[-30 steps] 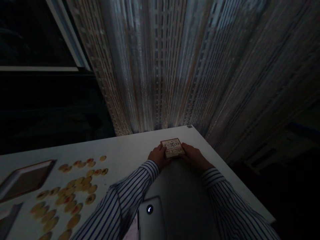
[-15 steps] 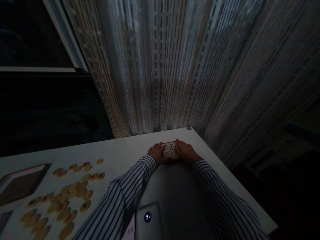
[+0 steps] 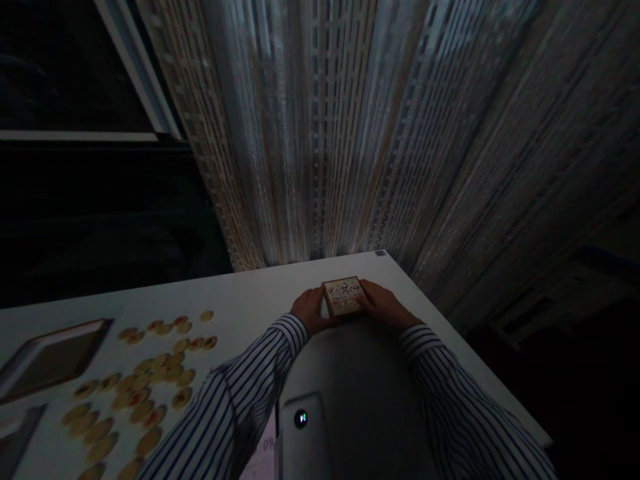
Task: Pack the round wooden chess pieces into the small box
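A small flat Chinese chess box [image 3: 344, 291], its pale lid printed with dark brush characters and edged in brown, is at the far right part of the white table [image 3: 265, 287]. My left hand [image 3: 310, 311] grips its left side, with the thumb along the near edge. At the right side, my right hand [image 3: 383, 304] is closed around it, fingers reaching onto the lid's near right part. Whether the box rests on the tabletop or is slightly raised, I cannot tell. Both of my sleeves are striped.
Several round Chinese chess pieces [image 3: 141, 381] lie scattered at the left, some with red or dark marks. Farther left is an open, brown-rimmed tray [image 3: 55, 363]. A phone-like device [image 3: 305, 440] sits close to my body. A curtain [image 3: 320, 133] hangs behind the table's far edge.
More of the box's lid now shows, as my right hand has shifted to the right and uncovered it. The view has shifted slightly.
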Demonstrator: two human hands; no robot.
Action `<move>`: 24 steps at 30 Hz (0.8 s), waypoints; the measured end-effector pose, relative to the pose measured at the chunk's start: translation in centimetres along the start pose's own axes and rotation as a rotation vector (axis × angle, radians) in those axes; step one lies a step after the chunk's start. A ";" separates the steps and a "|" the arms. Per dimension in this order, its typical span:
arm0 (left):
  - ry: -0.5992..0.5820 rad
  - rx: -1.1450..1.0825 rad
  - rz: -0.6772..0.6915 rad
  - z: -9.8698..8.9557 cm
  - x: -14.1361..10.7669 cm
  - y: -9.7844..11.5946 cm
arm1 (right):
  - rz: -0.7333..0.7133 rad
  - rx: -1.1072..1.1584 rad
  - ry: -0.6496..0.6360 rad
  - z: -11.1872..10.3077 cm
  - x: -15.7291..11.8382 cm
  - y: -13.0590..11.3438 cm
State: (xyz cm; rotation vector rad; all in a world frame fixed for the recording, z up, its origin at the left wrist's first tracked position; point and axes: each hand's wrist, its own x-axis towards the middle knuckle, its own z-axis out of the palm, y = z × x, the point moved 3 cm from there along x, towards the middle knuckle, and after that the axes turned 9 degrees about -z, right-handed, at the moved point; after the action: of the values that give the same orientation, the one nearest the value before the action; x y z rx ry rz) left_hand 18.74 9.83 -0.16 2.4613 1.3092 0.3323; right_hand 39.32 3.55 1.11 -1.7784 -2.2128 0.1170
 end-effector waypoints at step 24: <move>-0.035 0.098 0.000 -0.1 -1.5 1.9 | -0.004 -0.036 -0.035 0.7 -2.2 -1.0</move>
State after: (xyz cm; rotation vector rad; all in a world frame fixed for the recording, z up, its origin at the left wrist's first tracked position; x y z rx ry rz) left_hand 19.34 7.65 0.58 2.5354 1.3408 0.2299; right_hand 38.64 1.28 0.30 -1.8043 -2.2561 0.1096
